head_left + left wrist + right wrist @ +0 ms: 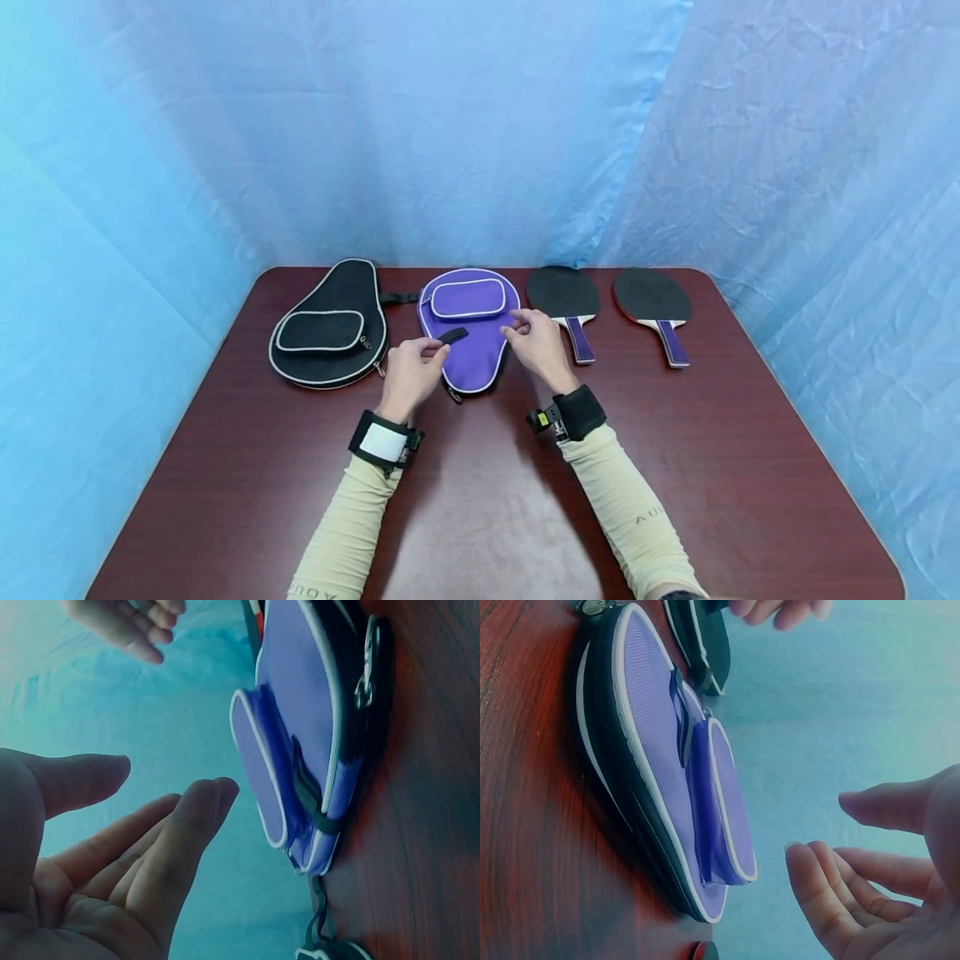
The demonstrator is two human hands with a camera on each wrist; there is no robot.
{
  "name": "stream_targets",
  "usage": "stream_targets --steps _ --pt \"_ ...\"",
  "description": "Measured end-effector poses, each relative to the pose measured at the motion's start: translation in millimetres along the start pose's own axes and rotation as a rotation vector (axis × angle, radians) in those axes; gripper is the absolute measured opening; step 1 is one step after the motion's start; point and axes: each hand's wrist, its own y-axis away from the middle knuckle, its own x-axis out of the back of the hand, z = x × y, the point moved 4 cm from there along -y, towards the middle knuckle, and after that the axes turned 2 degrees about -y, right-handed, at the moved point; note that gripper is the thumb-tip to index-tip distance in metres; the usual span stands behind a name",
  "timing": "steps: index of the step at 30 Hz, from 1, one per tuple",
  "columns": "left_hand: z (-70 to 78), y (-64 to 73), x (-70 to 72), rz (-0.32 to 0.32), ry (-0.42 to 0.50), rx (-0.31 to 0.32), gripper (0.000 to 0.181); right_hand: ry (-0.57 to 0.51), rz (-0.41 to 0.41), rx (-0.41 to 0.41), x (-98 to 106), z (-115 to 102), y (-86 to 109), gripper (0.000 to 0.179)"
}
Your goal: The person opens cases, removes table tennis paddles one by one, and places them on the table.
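Note:
A purple table tennis paddle case with white piping lies zipped on the table, its small pocket toward the far side. Across its left edge rests a short black strap. My left hand hovers by the case's left side; the left wrist view shows thumb and fingers apart, holding nothing. Over the right side hangs my right hand, its thumb and fingers also spread around nothing. A metal zipper pull sits at the narrow near end.
To the left lies a black paddle case with its narrow end pointing away. Two table tennis paddles with dark faces and purple handles lie at the right. Blue cloth hangs behind the table's far edge.

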Motion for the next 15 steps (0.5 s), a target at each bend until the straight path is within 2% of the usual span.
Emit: stream_targets --steps 5,9,12,15 --pt "3.0 0.0 -15.2 -0.015 -0.042 -0.049 0.02 -0.044 0.043 0.006 3.2 2.1 4.5 0.031" --pt "8.2 1.5 -34.0 -0.031 -0.154 -0.152 0.023 -0.116 0.076 0.022 6.0 1.5 8.7 0.027" --pt "10.7 4.0 -53.9 -0.108 -0.285 -0.236 0.031 -0.169 0.096 0.029 8.8 2.4 12.1 0.024" --pt "7.1 7.6 -71.3 -0.233 -0.396 -0.239 0.038 -0.187 0.078 0.013 9.0 4.1 15.0 0.023"
